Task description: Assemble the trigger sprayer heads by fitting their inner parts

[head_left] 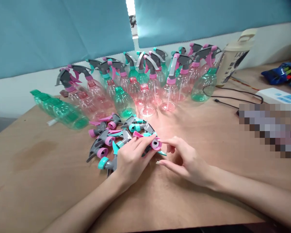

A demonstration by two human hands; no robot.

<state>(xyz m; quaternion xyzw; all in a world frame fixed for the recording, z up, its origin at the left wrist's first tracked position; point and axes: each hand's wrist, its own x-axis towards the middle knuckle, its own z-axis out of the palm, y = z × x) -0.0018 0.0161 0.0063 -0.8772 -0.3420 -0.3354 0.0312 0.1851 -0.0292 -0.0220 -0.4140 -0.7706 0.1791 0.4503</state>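
My left hand (133, 158) is closed round a spray trigger head with a pink screw cap (155, 144), held just above the wooden table (208, 136). My right hand (181, 157) is beside it, fingers apart, its forefinger tip touching the pink cap. Several loose trigger heads (111, 136) in grey, pink and teal lie in a pile just left of my left hand. Beyond them stand several clear pink and green spray bottles (145, 97), some capped with triggers, some open-necked.
Green bottles (63, 111) lie on their sides at the left. A beige jug (234, 56) stands at the back right, with black cables (229, 97), a white box (278, 95) and a blue packet (285, 72). Blue curtains hang behind.
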